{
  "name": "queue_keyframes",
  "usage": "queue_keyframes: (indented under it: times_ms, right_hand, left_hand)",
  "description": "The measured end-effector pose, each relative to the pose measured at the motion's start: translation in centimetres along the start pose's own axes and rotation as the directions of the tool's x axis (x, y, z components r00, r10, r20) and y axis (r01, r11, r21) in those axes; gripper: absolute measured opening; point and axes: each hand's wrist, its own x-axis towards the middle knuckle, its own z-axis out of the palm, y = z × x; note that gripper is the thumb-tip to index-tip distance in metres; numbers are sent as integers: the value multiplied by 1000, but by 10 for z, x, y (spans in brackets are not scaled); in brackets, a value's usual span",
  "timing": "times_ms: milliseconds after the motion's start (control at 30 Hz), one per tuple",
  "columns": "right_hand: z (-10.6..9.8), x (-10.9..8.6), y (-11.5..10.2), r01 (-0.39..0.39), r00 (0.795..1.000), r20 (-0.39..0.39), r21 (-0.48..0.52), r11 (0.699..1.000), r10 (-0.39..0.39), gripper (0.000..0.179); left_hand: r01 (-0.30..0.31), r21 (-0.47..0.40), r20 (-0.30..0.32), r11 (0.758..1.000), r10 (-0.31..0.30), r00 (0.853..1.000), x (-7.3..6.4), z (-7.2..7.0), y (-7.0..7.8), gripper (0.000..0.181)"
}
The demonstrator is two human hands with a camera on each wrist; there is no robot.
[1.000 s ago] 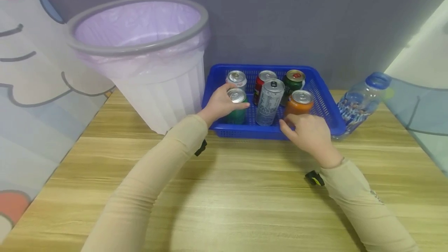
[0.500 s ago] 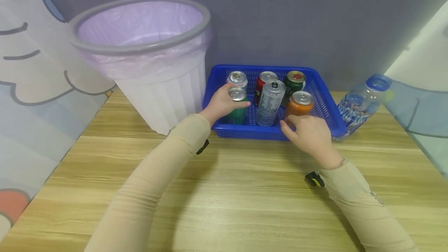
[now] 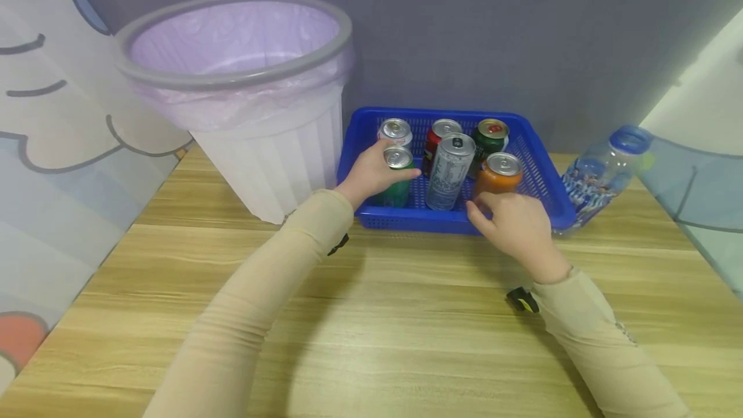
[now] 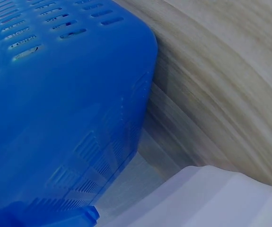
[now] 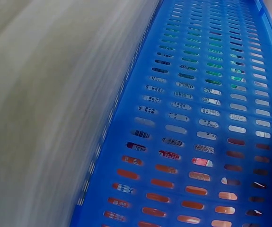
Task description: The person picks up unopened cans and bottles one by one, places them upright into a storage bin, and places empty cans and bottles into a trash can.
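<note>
In the head view, my left hand (image 3: 371, 174) reaches over the left front rim of the blue plastic basket (image 3: 418, 221). Its thumb lies straight across the green can (image 3: 395, 194), with the index fingertip behind that can's top. My right hand (image 3: 513, 224) is over the front rim at the right, close against the orange can (image 3: 499, 179). Its thumb points left and its other fingers are mostly hidden. Between the hands a tall silver-grey can (image 3: 449, 173) stands tilted. Behind are a silver-topped can (image 3: 396, 134), a red can (image 3: 444, 131) and a dark green can (image 3: 490, 137).
A white bin (image 3: 273, 153) with a grey rim and lilac liner stands left of the basket. To its right a clear blue-capped bottle (image 3: 604, 173) leans. The wooden table (image 3: 395, 315) extends in front. Both wrist views show the basket's slotted wall (image 5: 188, 104).
Both hands keep their places at the basket and the cans stay put. The head view has shifted very slightly.
</note>
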Motion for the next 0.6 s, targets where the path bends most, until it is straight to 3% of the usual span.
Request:
queue_keyframes:
  times_ms: [367,600]
  right_hand:
    - [-3,-1,-2,-17,1000,3,-6,1000,17,30]
    - [-2,-1,-3,-18,1000,-4,-6,1000,18,28]
  left_hand:
    - [-23,16,11,1000,23,1000,-1,1,3,77]
    - [-14,30,13,999,13,1000,-2,1,2,85]
